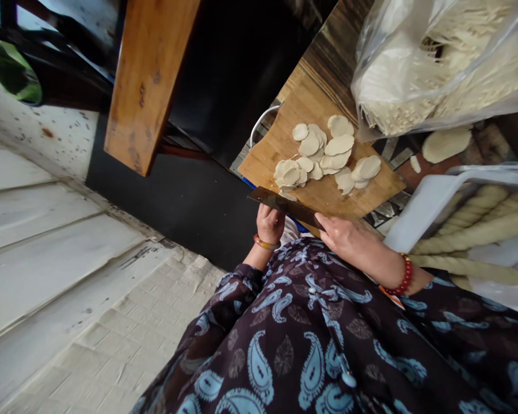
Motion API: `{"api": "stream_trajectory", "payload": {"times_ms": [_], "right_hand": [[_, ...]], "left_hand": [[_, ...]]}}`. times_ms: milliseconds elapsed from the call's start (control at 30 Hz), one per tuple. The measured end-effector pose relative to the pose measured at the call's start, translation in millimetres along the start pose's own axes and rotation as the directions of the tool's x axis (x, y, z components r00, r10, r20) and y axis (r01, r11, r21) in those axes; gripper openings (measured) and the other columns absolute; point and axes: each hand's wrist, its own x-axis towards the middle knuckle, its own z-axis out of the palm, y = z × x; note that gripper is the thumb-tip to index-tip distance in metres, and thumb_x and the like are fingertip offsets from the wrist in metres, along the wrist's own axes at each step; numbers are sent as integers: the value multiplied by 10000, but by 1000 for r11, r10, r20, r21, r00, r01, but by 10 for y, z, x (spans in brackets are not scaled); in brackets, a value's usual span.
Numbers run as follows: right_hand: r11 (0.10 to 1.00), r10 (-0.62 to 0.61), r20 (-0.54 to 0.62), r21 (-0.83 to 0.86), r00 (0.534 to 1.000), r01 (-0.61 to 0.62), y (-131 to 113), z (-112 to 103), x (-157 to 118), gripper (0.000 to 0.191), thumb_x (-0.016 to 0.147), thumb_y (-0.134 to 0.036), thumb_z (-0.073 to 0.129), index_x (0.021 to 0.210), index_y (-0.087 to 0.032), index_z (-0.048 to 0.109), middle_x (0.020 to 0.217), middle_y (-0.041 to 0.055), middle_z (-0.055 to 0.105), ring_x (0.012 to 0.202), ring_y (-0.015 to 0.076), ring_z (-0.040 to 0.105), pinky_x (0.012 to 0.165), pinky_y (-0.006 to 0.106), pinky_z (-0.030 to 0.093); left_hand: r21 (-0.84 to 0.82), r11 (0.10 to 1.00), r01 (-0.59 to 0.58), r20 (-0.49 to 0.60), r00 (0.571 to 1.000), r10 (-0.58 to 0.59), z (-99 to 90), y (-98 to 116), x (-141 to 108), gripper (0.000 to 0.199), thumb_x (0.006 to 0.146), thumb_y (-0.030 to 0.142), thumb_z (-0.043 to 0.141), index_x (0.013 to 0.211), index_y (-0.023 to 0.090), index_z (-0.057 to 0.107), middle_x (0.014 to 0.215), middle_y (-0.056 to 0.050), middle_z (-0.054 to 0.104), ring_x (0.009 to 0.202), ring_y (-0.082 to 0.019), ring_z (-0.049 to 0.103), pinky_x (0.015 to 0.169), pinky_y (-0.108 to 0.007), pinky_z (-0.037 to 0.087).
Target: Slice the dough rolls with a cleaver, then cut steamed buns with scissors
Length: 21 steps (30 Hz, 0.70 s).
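Holding the knife (pixel 289 208) across the near edge of the cutting board (pixel 270 146), you've got the blade running leftward from your right hand (pixel 347 237). Right grip: fingers clamped at the knife's right end, little gap; the handle itself is mostly covered by the hand. Probably held there so that hand steers the blade. Left hand (pixel 270 224): fingers curled together, at the near side of the blade's left end; can't tell if they pinch the blade, press on it or hold something behind it. Likely there to steady that end.

Pale slices (pixel 339 145) lie in overlapping clusters on the board, beyond the blade; one is just beside its far edge. Spread out perhaps so they don't stick together. Right of the board: white tub (pixel 418 210) with pale twisted rolls (pixel 479 230) near you, clear bag (pixel 377 86) of thin strips (pixel 479 86) farther off. Both seem set within right-hand reach, off the cutting surface.
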Motion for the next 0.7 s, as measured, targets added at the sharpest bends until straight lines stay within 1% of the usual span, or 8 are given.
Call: {"api": "stream_trajectory", "payload": {"times_ms": [133, 267, 500, 600, 700], "right_hand": [[1000, -18, -27, -10, 999, 17, 11, 39, 39, 462, 1028, -286, 351, 1457, -158, 467, 1039, 123, 731, 891, 232, 700, 683, 306, 419], [1000, -19, -27, -16, 999, 19, 4, 60, 91, 468, 1028, -285, 358, 1463, -145, 458, 1085, 136, 724, 917, 231, 699, 702, 302, 424], [998, 7, -2, -57, 1000, -7, -72, -20, 134, 463, 1037, -293, 331, 1458, -143, 455, 1107, 146, 715, 927, 238, 702, 711, 305, 433], [997, 21, -9, -79, 1000, -22, -99, -22, 169, 456, 1034, -294, 339, 1449, -145, 457, 1091, 141, 714, 908, 245, 707, 694, 310, 431], [996, 11, -46, -86, 999, -15, -117, 13, 216, 440, 1035, -293, 324, 1415, -134, 479, 1040, 142, 718, 882, 254, 713, 661, 315, 420]], "left_hand": [[-25, 999, 20, 13, 1000, -20, 1, -8, 1, 217, 909, 129, 501, 732, 201, 603, 796, -45, 597, 842, -169, 573, 752, -297, 494], [-50, 998, 40, 24, 999, -38, 6, -20, 0, 187, 907, 132, 509, 768, 202, 613, 825, -46, 600, 864, -174, 576, 773, -308, 494], [-42, 998, 39, 24, 999, -38, 5, -28, 5, 184, 884, 111, 519, 745, 199, 599, 818, -40, 581, 847, -169, 563, 759, -299, 492], [-28, 999, 43, 8, 999, -43, 15, -26, 2, 181, 882, 117, 524, 736, 200, 591, 809, -36, 573, 836, -167, 558, 744, -295, 489], [-21, 998, 58, 0, 998, -58, 26, -19, -6, 165, 878, 122, 537, 741, 197, 590, 807, -35, 575, 825, -167, 556, 730, -292, 485]]}}
